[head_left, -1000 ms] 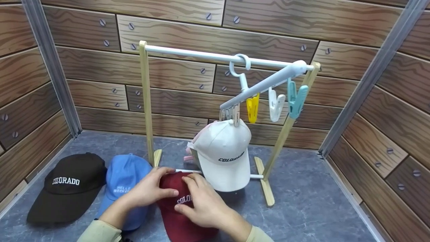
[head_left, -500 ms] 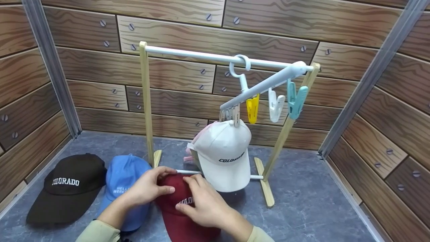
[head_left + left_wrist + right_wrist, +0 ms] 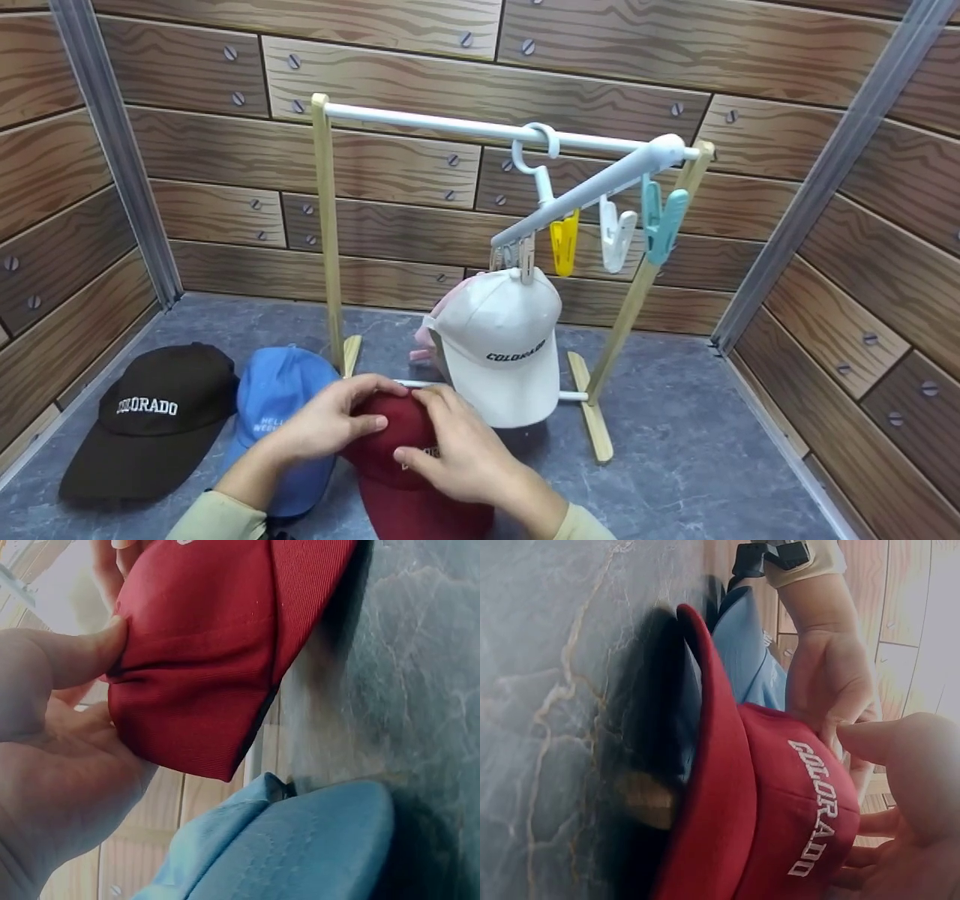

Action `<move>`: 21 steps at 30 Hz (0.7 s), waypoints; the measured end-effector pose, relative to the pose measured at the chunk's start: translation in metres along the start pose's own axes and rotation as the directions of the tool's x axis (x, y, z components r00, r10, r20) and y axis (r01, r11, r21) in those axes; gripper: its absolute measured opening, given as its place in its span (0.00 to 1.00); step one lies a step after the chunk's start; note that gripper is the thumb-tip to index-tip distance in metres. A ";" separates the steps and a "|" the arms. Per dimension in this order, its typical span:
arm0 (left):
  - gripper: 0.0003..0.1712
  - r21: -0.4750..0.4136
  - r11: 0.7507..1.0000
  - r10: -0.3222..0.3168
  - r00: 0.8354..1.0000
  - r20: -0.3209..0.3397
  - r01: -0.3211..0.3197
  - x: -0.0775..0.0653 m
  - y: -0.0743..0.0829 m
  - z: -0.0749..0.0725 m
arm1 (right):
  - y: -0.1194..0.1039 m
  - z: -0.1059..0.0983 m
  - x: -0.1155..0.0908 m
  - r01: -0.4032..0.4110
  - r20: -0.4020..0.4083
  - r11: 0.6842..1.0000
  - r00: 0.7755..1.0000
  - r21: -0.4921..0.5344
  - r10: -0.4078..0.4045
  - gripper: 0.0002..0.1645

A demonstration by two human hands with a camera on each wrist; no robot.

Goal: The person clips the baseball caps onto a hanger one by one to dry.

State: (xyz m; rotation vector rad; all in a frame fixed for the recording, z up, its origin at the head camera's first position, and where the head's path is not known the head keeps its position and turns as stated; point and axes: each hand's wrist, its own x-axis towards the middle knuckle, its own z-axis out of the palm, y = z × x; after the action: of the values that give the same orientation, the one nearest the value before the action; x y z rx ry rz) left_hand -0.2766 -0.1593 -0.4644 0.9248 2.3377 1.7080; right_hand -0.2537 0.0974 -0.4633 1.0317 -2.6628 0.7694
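A dark red cap [image 3: 427,516] with COLORADO in white letters is held between both hands, brim toward me. My left hand [image 3: 326,420] grips the crown's left side, thumb in front and fingers round the back; the left wrist view shows the fabric creasing under that thumb [image 3: 105,649]. My right hand [image 3: 469,454] holds the other side, its thumb over part of the lettering and its fingers at the top and back. At the top of the crown the fingertips of both hands nearly meet. A blue cap [image 3: 281,382] lies just left, partly behind my left forearm.
A black cap [image 3: 161,420] lies at far left. Behind the hands stands a wood-and-white rack [image 3: 325,225]. On its bar hangs a pale blue hanger [image 3: 592,187], clipped to a white cap [image 3: 499,315], with a pink cap [image 3: 429,334] behind. Yellow [image 3: 564,244], white and teal pegs hang further right.
My left fingertips have slid right along the crown's top toward the right hand's fingers. The red cap has shifted and tilted slightly. The other caps and the rack stay put.
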 end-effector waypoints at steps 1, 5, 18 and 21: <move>0.22 -0.001 1.000 0.007 1.000 0.008 -0.007 0.000 0.000 0.000 | 0.000 0.000 0.000 0.003 -0.002 1.000 1.000 0.006 -0.003 0.41; 0.23 -0.011 1.000 0.020 0.999 0.030 -0.019 -0.001 0.001 -0.001 | 0.002 -0.001 0.000 0.007 0.002 1.000 1.000 0.018 -0.007 0.42; 0.26 -0.055 0.998 0.029 0.996 0.087 -0.024 -0.003 0.005 -0.009 | 0.008 -0.003 0.002 -0.011 0.026 0.990 1.000 0.138 0.007 0.39; 0.25 -0.063 0.998 0.023 0.995 0.097 -0.017 -0.003 0.005 -0.010 | 0.009 -0.003 0.003 -0.019 0.033 0.986 0.999 0.164 0.014 0.38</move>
State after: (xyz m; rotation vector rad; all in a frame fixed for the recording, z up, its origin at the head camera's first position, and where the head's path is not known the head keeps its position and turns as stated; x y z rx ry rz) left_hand -0.2758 -0.1681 -0.4570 1.0002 2.2086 1.6920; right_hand -0.2617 0.1028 -0.4635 1.0687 -2.6741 0.9988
